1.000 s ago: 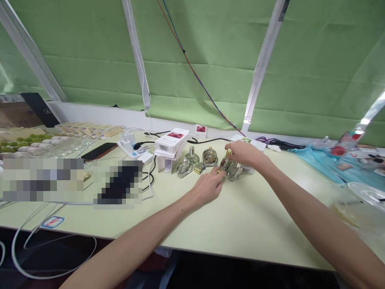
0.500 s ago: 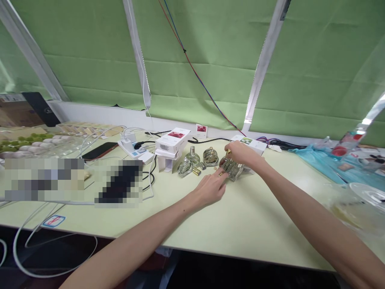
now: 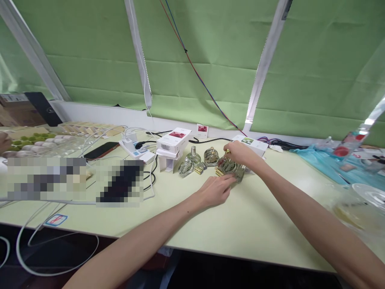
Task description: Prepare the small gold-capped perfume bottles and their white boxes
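Observation:
My right hand (image 3: 239, 154) is closed at the top of a clear glass perfume bottle (image 3: 229, 165), with a bit of gold showing by its fingertips. In front of it, a clear glass bottle (image 3: 240, 175) is tilted on the table. The fingers of my left hand (image 3: 217, 189) stretch out and touch its near side, thumb apart below. Just beyond those fingers lies a gold cap (image 3: 219, 171). To the left stand a round ridged bottle (image 3: 211, 156) and a smooth bottle with a silver neck (image 3: 194, 154). Another glass bottle (image 3: 185, 166) leans beside a gold cap (image 3: 199, 170).
White boxes (image 3: 174, 140) are stacked at the left of the bottles; another white box (image 3: 252, 145) lies behind my right hand. A phone (image 3: 101, 151), a power strip (image 3: 135, 150) and cables spread leftward. Blue plastic (image 3: 321, 160) and a clear-lidded container (image 3: 365, 200) lie right.
My left hand has slid slightly right, from beside the gold cap to the tilted bottle. That bottle has shifted a little right. Another person's hand has appeared at the far left.

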A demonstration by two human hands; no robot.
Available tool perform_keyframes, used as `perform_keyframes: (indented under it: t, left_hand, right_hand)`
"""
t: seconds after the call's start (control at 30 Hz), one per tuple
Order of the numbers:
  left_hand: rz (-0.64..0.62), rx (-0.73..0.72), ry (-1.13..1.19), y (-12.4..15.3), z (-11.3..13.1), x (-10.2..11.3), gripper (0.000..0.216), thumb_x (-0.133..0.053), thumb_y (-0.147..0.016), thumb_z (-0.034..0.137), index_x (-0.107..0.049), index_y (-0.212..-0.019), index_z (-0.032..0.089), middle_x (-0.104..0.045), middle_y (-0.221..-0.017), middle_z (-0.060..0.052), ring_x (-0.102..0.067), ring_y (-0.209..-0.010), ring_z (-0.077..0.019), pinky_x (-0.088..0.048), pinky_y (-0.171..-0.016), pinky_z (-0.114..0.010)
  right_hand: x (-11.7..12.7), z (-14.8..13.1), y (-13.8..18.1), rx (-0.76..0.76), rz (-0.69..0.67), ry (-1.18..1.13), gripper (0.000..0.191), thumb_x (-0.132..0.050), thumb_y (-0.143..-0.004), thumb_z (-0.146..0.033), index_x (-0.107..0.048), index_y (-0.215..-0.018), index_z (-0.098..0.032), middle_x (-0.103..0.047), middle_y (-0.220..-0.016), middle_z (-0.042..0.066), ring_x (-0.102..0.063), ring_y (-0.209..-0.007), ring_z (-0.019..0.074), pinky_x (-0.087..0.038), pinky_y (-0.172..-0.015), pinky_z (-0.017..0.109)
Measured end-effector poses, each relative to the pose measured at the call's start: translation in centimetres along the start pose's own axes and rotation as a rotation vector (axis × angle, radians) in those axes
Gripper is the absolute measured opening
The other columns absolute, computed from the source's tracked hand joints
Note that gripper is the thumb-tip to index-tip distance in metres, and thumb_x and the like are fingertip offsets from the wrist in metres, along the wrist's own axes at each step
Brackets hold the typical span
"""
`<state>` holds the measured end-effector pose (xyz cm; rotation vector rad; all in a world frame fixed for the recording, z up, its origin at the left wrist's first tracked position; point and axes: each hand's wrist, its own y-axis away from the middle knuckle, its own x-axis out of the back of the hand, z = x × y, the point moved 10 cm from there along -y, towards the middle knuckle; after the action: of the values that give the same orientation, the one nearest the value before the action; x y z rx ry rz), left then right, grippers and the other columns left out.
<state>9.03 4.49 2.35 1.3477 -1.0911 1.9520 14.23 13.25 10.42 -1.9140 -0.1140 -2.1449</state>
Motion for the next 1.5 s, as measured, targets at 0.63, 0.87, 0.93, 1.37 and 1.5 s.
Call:
perform_keyframes:
  t: [0.63, 0.87, 0.93, 1.37, 1.5]
  left_hand:
    - [0.002, 0.104, -0.032, -0.1, -0.8, 0.1, 0.019, -0.042, -0.088, 0.014, -0.06, -0.088, 0.021, -0.071, -0.088, -0.003, -0.062, -0.07, -0.0178, -0.03, -0.058, -0.03]
    - [0.07, 0.184, -0.056, 0.0, -2.0, 0.6, 0.02, -0.043, -0.09, 0.017, -0.061, -0.081, 0.02, -0.069, -0.086, -0.004, -0.062, -0.068, -0.0175, -0.03, -0.057, -0.031]
    - [0.076, 0.219, -0.073, 0.1, -2.6, 0.8, 0.019, -0.044, -0.088, 0.017, -0.061, -0.079, 0.02, -0.069, -0.086, -0.004, -0.063, -0.07, -0.018, -0.031, -0.057, -0.031]
    - [0.069, 0.411, -0.063, 1.1, -5.6, 1.9, 0.036, -0.046, -0.088, 0.014, -0.058, -0.12, 0.02, -0.068, -0.11, -0.01, -0.067, -0.093, -0.0239, -0.047, -0.077, -0.033]
    - [0.058, 0.438, -0.061, 1.2, -5.7, 2.0, 0.04, -0.046, -0.086, 0.012, -0.057, -0.124, 0.019, -0.068, -0.112, -0.011, -0.067, -0.092, -0.0248, -0.048, -0.075, -0.033]
  right_hand:
    - [-0.3, 0.1, -0.2, -0.024, 0.015, -0.001, 0.024, -0.056, -0.093, -0.025, -0.073, -0.103, -0.013, -0.073, -0.101, 0.018, -0.067, -0.093, 0.0267, -0.043, -0.07, 0.03]
    - [0.1, -0.3, 0.2, -0.034, 0.025, -0.045, 0.03, -0.061, -0.092, -0.032, -0.07, -0.113, -0.012, -0.071, -0.104, 0.018, -0.064, -0.105, 0.0285, -0.044, -0.082, 0.03]
    - [0.2, -0.3, 0.3, -0.043, 0.026, -0.05, 0.031, -0.063, -0.091, -0.032, -0.069, -0.115, -0.012, -0.071, -0.105, 0.018, -0.064, -0.105, 0.0286, -0.044, -0.082, 0.03]
    - [0.5, 0.3, 1.1, -0.075, 0.005, -0.009, 0.047, -0.067, -0.086, -0.024, -0.06, -0.132, -0.015, -0.068, -0.121, 0.017, -0.065, -0.109, 0.0303, -0.047, -0.079, 0.032]
    - [0.2, 0.6, 1.0, -0.079, -0.006, 0.033, 0.047, -0.063, -0.087, -0.021, -0.058, -0.134, -0.018, -0.068, -0.121, 0.017, -0.065, -0.11, 0.0309, -0.047, -0.079, 0.032]
